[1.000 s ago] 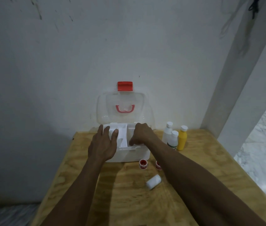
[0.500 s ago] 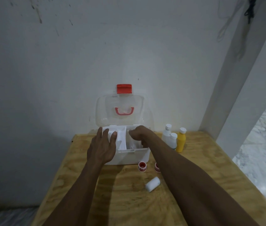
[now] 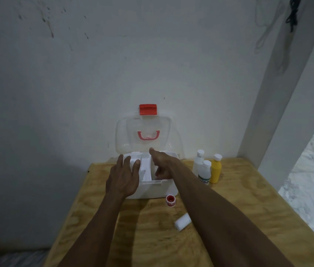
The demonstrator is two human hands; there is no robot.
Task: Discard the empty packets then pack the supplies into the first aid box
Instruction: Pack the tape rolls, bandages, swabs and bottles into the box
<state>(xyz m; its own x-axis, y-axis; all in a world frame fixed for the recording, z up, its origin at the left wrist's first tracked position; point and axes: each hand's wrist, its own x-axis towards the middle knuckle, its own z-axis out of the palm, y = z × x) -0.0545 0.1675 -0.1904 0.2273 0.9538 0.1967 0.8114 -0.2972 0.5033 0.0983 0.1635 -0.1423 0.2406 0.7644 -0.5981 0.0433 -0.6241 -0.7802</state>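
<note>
**Both hands at the open first aid box**

The first aid box (image 3: 153, 186) sits at the table's (image 3: 98, 209) far edge against the wall, its clear lid (image 3: 144, 133) upright. The left hand (image 3: 123, 180) lies flat on the box's left rim, fingers spread and straight, gripping nothing. The right hand (image 3: 162, 164) reaches into the right compartment, wrist bent down, fingers curled; whether they hold anything cannot be told. Three bottles (image 3: 207, 170) stand just right of the box. A small red-topped jar (image 3: 170, 200) and a white roll (image 3: 182, 221) lie nearer the front edge.
</note>
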